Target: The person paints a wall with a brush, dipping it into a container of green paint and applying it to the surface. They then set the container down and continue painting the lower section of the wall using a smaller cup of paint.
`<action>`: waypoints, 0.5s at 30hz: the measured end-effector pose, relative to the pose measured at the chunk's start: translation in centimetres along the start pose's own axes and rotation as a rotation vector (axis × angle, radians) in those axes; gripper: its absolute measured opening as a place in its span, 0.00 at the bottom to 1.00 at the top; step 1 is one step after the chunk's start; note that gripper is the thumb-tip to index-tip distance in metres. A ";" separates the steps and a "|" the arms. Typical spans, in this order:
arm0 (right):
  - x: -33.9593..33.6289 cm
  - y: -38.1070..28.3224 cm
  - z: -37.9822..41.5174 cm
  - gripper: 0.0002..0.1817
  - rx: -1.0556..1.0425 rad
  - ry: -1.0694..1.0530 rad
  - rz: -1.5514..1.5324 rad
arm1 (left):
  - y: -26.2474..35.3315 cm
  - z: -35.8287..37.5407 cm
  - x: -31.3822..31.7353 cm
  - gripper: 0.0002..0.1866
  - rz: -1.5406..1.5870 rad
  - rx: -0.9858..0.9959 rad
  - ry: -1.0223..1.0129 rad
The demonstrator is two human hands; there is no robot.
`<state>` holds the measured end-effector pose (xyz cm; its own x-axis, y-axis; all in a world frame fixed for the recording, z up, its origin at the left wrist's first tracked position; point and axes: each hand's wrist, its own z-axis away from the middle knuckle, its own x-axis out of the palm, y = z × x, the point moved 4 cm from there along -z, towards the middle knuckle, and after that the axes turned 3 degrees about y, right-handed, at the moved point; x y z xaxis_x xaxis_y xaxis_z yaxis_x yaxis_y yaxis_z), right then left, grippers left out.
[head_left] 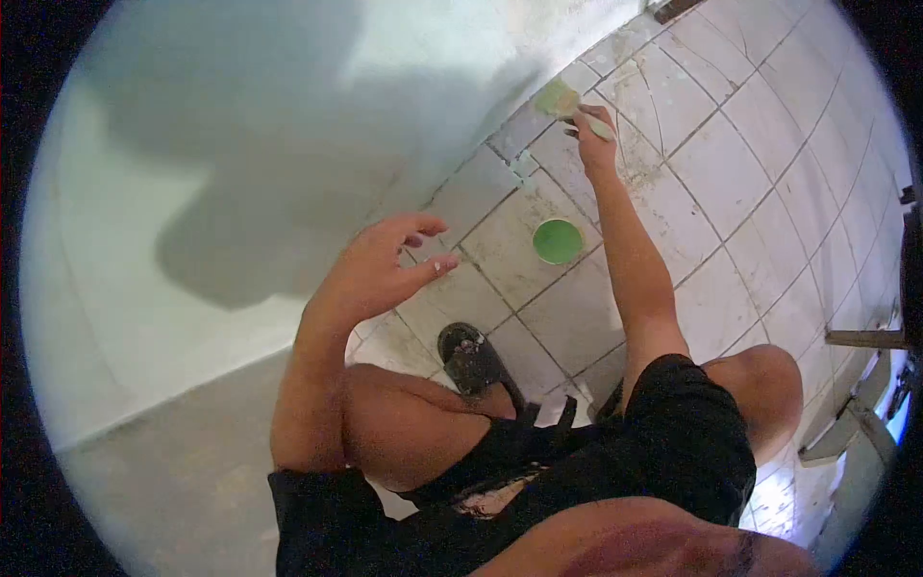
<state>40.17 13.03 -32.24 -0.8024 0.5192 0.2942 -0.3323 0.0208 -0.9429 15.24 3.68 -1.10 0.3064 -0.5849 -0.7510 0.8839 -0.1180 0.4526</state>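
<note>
In the head view, my right hand (596,135) is closed round the handle of a paintbrush (558,99). The brush's wide, green-stained bristles point toward the foot of the wall. Below it on the tiles stands a round container of green paint (558,241), apart from both hands. My left hand (392,264) hangs in the air near the wall, its fingers curved and apart with nothing between them. A small pale spot shows on that thumb.
A pale wall (260,125) with dark shadows rises at the left. Stained white floor tiles (740,183) spread out to the right. My sandalled foot (471,358) is just below the paint container. Wooden pieces (856,433) stand at the right edge.
</note>
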 end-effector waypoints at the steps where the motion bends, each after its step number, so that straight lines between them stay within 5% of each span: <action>1: -0.2 0.2 0.5 0.11 0.051 -0.002 -0.194 | 0.2 0.3 -0.1 0.23 -0.011 -0.024 -0.005; 6: 4.2 -1.8 0.9 0.12 0.039 -0.113 -0.642 | 0.8 0.5 -0.5 0.22 -0.014 -0.034 0.012; 9: 5.9 1.9 -1.2 0.11 -0.229 -0.205 -0.266 | 1.3 0.4 -0.5 0.22 -0.009 -0.020 0.012; 15: 2.0 6.6 -0.1 0.06 -0.355 -0.088 0.148 | 0.8 -0.1 -1.0 0.22 -0.026 -0.046 0.008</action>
<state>36.37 14.30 -37.88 -0.8734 0.4637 0.1492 -0.0304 0.2537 -0.9668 15.68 4.29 -0.04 0.2856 -0.5757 -0.7662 0.9068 -0.0963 0.4104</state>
